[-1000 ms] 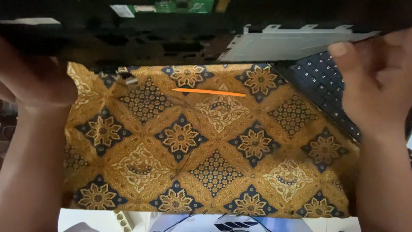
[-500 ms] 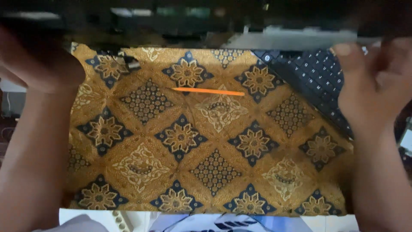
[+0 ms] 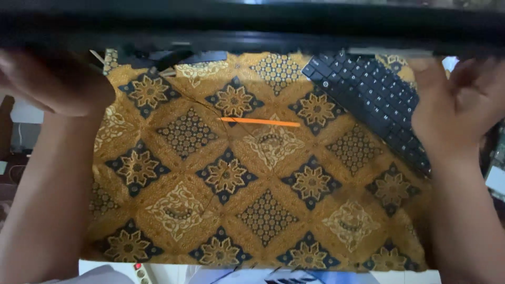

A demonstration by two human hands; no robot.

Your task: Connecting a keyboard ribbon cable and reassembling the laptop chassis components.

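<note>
I see a patterned cloth (image 3: 252, 210) spread under everything. At twelve o'clock a long flat panel (image 3: 252, 23) spans the view above the cloth, my left hand (image 3: 50, 81) at its ten o'clock end, my right hand (image 3: 460, 105) at its two o'clock end. A keyboard (image 3: 368, 100) lies on the cloth at two o'clock, a thin stick (image 3: 260, 122) near the centre, left of the keyboard.

One keyboard (image 3: 371, 102), one orange stick (image 3: 260, 122)
</note>
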